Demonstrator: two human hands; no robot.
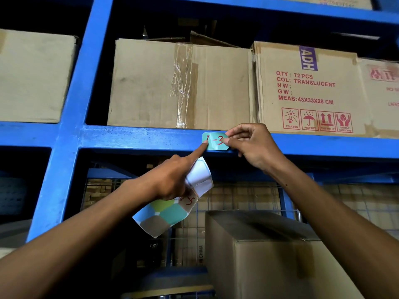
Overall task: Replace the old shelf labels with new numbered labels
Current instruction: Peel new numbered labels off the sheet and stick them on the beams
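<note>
A pale green label [214,143] with "1-3" written in red lies against the front of the blue shelf beam [133,138]. My right hand [252,145] pinches its right end between thumb and fingers. My left hand [172,178] presses its forefinger on the label's left edge while the other fingers hold a folded sticker sheet [172,212] with coloured labels, one marked in red.
Cardboard boxes stand on the shelf above the beam: a taped plain one [179,83], a printed one [311,89] to its right and another [34,76] at far left. A blue upright [71,117] rises left. Below, a brown box [269,253] stands before wire mesh.
</note>
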